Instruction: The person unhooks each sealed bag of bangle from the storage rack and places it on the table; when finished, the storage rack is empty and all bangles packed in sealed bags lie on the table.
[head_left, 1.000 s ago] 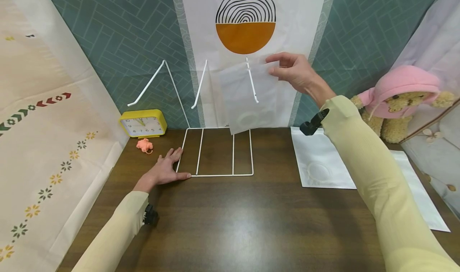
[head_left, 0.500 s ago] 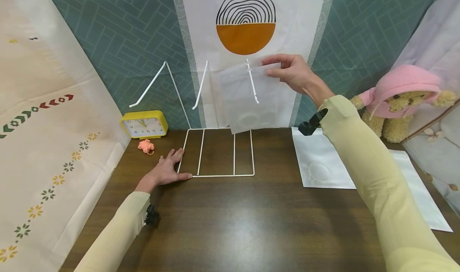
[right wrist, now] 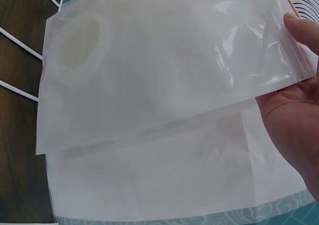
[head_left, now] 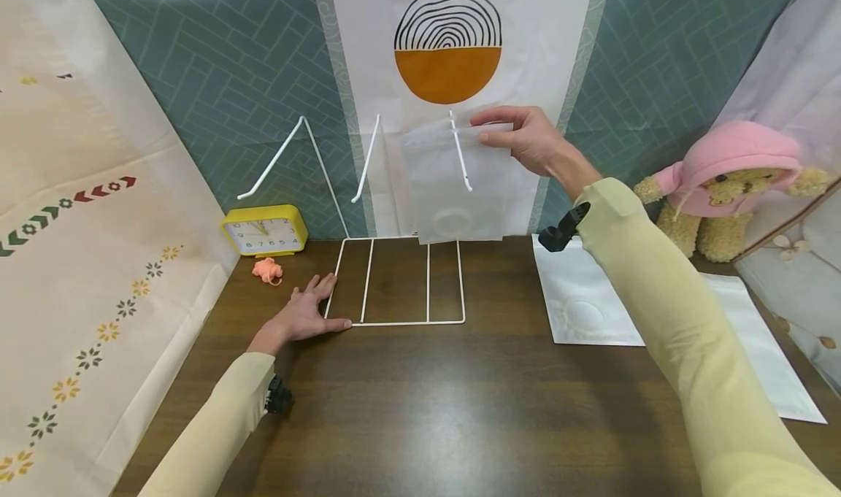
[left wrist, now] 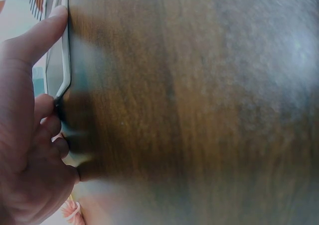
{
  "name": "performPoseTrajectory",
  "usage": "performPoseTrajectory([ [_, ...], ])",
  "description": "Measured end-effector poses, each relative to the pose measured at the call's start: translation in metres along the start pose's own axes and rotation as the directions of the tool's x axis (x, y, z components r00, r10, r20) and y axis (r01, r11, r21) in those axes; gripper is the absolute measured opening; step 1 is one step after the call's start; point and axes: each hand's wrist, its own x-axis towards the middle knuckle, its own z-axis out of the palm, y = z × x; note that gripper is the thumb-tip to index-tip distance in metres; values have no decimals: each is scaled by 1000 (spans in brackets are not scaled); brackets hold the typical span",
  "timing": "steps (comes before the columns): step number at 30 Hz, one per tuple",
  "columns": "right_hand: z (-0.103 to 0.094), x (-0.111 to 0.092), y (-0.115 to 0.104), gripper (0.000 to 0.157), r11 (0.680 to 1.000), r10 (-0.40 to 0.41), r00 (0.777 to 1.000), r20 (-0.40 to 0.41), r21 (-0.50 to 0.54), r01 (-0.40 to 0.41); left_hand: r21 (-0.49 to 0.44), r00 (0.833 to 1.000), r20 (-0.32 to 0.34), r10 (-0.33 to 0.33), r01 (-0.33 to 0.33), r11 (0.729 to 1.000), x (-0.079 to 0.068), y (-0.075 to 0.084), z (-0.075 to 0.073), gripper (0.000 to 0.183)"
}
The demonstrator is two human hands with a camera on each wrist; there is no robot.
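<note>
A translucent white plastic bag (head_left: 427, 183) with a round shape near its bottom hangs upright at the right hook (head_left: 461, 161) of a white wire rack (head_left: 407, 324). My right hand (head_left: 535, 143) pinches the bag's top right edge between thumb and fingers. In the right wrist view, the bag (right wrist: 149, 75) spreads across the frame and the thumb (right wrist: 301, 30) lies over its glossy top strip. My left hand (head_left: 305, 311) rests with spread fingers on the rack's left front base corner. The left wrist view shows the thumb (left wrist: 50, 30) along the white bar.
Two flat white bags lie on the table at right, one a front bag (head_left: 591, 307), the other a bag (head_left: 762, 358) partly under the sleeve. A yellow clock (head_left: 266, 230) and a coral figurine (head_left: 267, 271) stand left. A pink-hooded teddy bear (head_left: 729, 183) sits back right.
My right hand has shifted slightly left and down along the bag's top edge. The bag's tilted bottom edge has come nearly level. My left hand stays on the rack.
</note>
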Motion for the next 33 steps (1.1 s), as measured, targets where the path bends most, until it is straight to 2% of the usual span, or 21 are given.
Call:
performPoseTrajectory([
  [13,7,1,0,22,999,-38,999,15,7,38,-12,1000,1,1,-1,1000,-2,4,-1,108],
  [28,9,-3,3,21,998,-2,1000,-8,-68,2,-17,1000,7,1,-1,1000,-4,0,4,108],
  [33,9,-5,-1,22,996,4,1000,-22,-91,-6,-9,1000,13,4,-4,1000,1,-1,2,109],
])
